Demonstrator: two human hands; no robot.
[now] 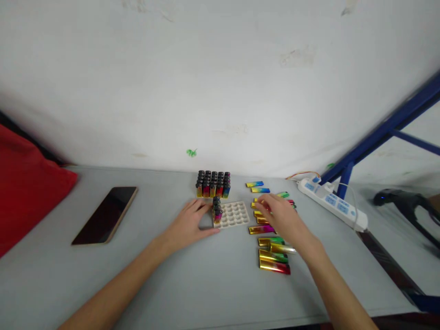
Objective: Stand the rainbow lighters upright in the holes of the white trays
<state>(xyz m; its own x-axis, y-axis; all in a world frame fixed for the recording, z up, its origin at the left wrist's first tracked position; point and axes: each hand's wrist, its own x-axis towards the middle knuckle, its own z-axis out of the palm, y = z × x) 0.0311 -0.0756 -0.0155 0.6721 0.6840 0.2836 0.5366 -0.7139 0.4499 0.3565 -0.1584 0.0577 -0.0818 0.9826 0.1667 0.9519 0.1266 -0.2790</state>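
My left hand point(189, 224) rests at the left end of a white tray point(237, 224) with rows of round pockets, its thumb at the front corner and fingers at the back corner, gripping it. Several black-topped lighters point(217, 211) stand upright in the tray's leftmost row; the other visible pockets hold nothing. To the right, my right hand point(280, 215) reaches over a loose column of lighters lying flat, thumb and forefinger pinched at the end of a gold lighter point(253, 205). The hand hides part of that lighter and several beside it. Close in front lies a gold-and-purple lighter point(261, 229).
Behind the tray stands a block of upright lighters point(213, 188). A phone point(105, 215) and a red cloth point(30, 183) are at left. A white power strip point(332, 201), a blue metal frame point(374, 137) and a black handheld device point(409, 211) are at right. A white wall point(220, 91) rises behind.
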